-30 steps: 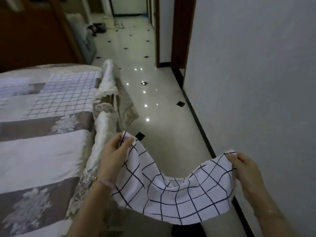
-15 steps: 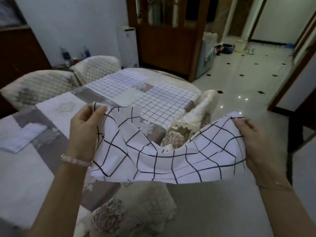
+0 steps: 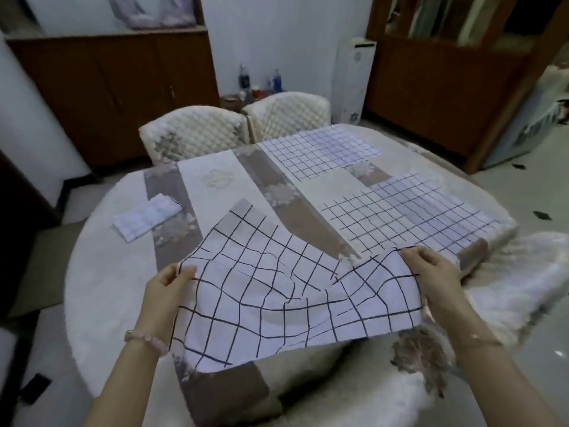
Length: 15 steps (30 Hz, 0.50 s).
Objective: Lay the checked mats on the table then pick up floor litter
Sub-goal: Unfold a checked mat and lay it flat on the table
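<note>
Head view shows the left hand (image 3: pixel 167 291) and right hand (image 3: pixel 431 274), fingers pinched on the checked mat (image 3: pixel 277 300) over the bench (image 3: pixel 101 272); it looks soft, light, probably best held by corners.

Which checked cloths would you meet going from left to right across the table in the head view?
Small folded checked cloth → large checked mat held in both hands → flat checked mat near the right table edge.

Thin matt cloth mat (image 3: pixel 277 303) with dark grid lines, wrinkled where gripped, matt woven tablecloth (image 3: pixel 221 180) with floral bands, quilted fabric chair covers (image 3: pixel 197 134), fluffy pile seat cover (image 3: pixel 517 291), dark varnished wood cabinets (image 3: pixel 123 87), glossy polished floor tiles (image 3: pixel 548 186)
</note>
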### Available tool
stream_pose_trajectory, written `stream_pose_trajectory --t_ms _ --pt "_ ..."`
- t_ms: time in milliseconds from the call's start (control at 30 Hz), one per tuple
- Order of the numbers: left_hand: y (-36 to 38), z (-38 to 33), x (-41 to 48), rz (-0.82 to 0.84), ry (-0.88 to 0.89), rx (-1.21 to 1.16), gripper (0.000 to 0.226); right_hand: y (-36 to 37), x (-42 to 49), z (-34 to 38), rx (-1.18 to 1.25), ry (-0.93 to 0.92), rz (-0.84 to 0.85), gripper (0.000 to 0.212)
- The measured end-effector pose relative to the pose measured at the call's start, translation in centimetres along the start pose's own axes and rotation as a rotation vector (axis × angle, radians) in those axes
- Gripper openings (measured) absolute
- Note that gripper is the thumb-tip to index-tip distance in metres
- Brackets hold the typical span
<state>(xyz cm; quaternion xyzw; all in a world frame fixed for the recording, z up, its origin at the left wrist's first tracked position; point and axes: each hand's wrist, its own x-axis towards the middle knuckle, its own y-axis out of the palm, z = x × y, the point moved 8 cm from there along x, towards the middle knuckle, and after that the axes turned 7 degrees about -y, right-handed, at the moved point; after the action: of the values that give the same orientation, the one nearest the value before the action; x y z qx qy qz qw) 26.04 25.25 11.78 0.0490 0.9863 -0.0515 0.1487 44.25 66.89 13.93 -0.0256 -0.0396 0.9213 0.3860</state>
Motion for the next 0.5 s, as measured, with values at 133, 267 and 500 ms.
stream_pose_trajectory --t_ms 133,267,500 --pt "-1.5 2.1 0.9 -0.102 -0.077 -0.044 0.021 3.8 4.0 -2.1 -0.066 0.037 0.119 0.020" --pt "-2.4 4.6 1.4 -0.173 -0.171 -0.062 0.016 6.9 7.5 -4.0 -0.145 0.048 0.203 0.023" --pt "-3.1 8.5 2.7 -0.314 -0.315 -0.070 0.020 10.4 12.9 -8.7 -0.303 0.126 0.321 0.034"
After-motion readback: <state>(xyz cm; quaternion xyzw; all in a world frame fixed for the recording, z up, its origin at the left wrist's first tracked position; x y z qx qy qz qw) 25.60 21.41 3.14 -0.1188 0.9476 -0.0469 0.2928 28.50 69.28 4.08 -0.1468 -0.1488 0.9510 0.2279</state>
